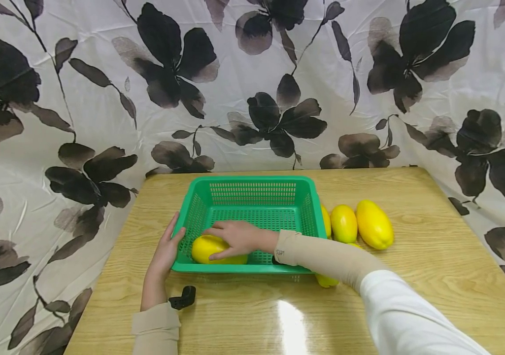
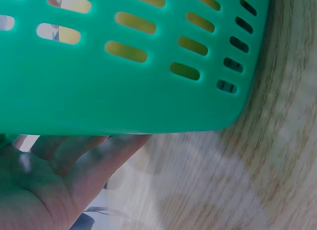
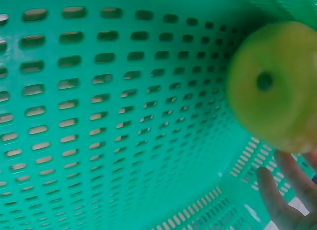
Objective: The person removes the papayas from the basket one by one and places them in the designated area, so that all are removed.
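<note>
A green perforated plastic basket (image 1: 252, 180) stands on the table. My left hand (image 1: 163, 254) holds its left side, the thumb at the rim and the fingers along the outer wall; the left wrist view shows the fingers (image 2: 106, 163) partly hidden behind the basket. Inside, near the front left corner, lies an oblong yellow fruit (image 1: 200, 250). From above, my right hand (image 1: 241, 237) grips this fruit, with thumb and fingers on either side. Its greenish end with a dark dimple faces the right wrist view, and fingertips (image 3: 267, 178) show just below.
More yellow fruits lie on the wooden table (image 1: 416, 207) right of the basket, among them a rounder one (image 1: 343, 223) and a longer one (image 1: 374, 224). Another fruit (image 1: 325, 281) is partly hidden under my right forearm. A floral cloth (image 1: 234, 74) hangs behind the table.
</note>
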